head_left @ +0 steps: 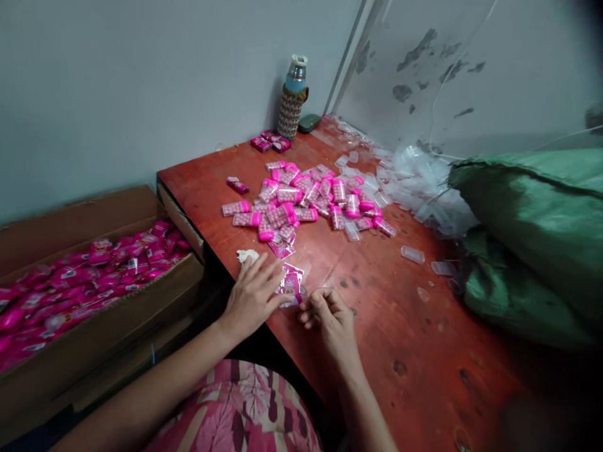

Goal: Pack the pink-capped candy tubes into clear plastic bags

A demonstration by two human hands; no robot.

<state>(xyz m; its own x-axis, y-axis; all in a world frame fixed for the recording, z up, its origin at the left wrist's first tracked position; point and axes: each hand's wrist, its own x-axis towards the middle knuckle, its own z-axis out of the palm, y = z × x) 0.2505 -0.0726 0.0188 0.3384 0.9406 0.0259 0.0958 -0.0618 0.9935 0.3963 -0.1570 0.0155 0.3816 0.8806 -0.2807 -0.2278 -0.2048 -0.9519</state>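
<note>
My left hand [254, 292] hovers at the table's near edge with its fingers stretched and spread, holding nothing. Beside it on the table lies a shiny pink printed label sleeve [291, 279], partly covered by the fingers. My right hand [332, 317] is just right of this sleeve, fingers curled and thumb against the index finger; whatever it may pinch is hidden. A white crumpled wad [247, 255] sits behind my left fingertips. Another pink sleeve [281, 247] lies farther back, against a heap of clear bottles with pink caps and small pink balls inside [287, 194].
A cardboard box [141, 301] full of pink-wrapped bottles stands at left, below the red table [377, 301]. Empty clear containers [414, 176] pile up at the back right beside a green sack [537, 251]. A flask in a knitted cover [291, 113] stands by the wall.
</note>
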